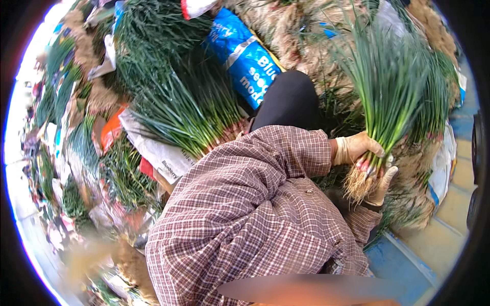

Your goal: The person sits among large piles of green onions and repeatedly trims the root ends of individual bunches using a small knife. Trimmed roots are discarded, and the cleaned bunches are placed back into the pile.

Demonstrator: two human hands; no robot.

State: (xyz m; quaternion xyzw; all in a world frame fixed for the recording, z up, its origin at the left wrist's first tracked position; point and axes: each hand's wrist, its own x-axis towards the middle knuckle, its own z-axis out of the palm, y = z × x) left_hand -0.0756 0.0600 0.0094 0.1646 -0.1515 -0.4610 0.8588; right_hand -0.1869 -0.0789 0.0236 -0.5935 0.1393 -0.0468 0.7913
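A bunch of spring onions (pixel 390 86) stands almost upright at the right, green leaves fanning upward and pale bulbs with stringy roots at the bottom. My left hand (pixel 354 147), in a thin cream glove, is closed round the stems just above the bulbs. Below it, my gloved right hand (pixel 381 190) cups the bulb end from the right side, its fingers partly hidden behind the roots. At the left of my knee lies a large pile of spring onions (pixel 189 109), bulbs toward me.
A blue printed plastic sack (pixel 245 56) lies beyond my bent knee (pixel 290 99). Under the left pile is a white printed sack (pixel 155 145). Heaps of rooty onions (pixel 306 23) spread along the far side. Blue and tan floor tiles (pixel 408 265) show at the lower right.
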